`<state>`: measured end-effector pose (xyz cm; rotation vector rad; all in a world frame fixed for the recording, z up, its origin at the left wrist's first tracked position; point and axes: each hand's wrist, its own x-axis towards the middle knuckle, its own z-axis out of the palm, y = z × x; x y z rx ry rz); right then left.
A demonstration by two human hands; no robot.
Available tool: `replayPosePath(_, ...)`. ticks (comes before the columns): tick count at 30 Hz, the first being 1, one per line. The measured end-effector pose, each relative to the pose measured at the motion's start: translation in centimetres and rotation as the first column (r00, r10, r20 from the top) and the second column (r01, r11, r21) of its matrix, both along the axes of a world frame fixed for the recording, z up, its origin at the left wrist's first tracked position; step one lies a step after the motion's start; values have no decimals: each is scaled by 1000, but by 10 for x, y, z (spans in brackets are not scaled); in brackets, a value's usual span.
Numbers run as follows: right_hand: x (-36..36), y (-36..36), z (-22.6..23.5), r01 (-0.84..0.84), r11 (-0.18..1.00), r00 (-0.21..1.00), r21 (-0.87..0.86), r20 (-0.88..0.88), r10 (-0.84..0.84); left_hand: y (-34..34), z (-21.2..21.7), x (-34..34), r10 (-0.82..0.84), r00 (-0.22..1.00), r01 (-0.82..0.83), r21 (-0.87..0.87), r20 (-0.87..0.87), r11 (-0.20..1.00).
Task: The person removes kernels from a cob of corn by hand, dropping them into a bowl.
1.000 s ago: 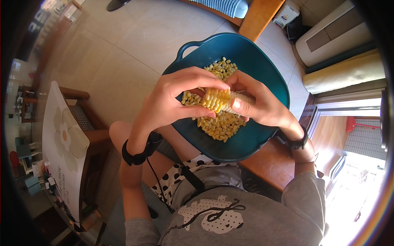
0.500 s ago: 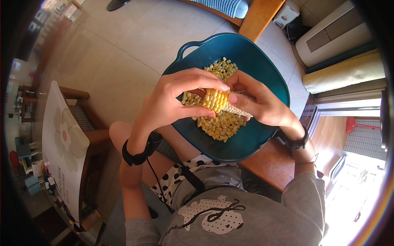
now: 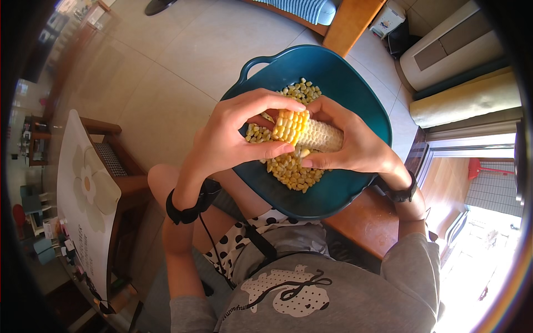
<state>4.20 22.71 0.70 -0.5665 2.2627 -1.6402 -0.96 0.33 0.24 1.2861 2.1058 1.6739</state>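
Above a dark teal basin (image 3: 355, 83) I hold a corn cob (image 3: 323, 136) level between both hands. Yellow kernels cover its left end, while the right part is stripped to the pale core. My left hand (image 3: 232, 129) grips the kernel-covered end between thumb and fingers. My right hand (image 3: 358, 139) is wrapped round the bare end, its thumb low by the cob's near side and a loose kernel next to it. Loose corn kernels (image 3: 297, 171) lie heaped in the basin below, partly hidden by the hands and cob.
The basin rests over my lap, beside a brown wooden surface (image 3: 367, 222) at right. On the left stands a wooden chair or stool (image 3: 130, 191) near a white flower-printed cover (image 3: 91, 194). Tiled floor (image 3: 183, 50) stretches ahead. A cable hangs from my left wrist strap.
My right thumb has moved down off the kernels to the cob's near side, with a kernel now loose there. More of the bare core shows; the left hand has barely moved.
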Motion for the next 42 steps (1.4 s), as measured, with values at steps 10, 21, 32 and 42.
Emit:
replayPosePath(10,0,-3,12,335,877,927,-343,285,-243,6,1,11,-48,987,41,45,151,998)
replayPosePath(21,11,-4,11,9,962,1000,-275,21,-3,38,0,23,-67,900,-119,390,430,913)
replayPosePath(32,2,13,32,96,926,965,-366,261,3,31,-5,7,137,977,-189,360,166,914)
replayPosePath(42,3,8,12,150,973,959,-176,266,-100,28,-4,5,161,975,-164,2,156,987)
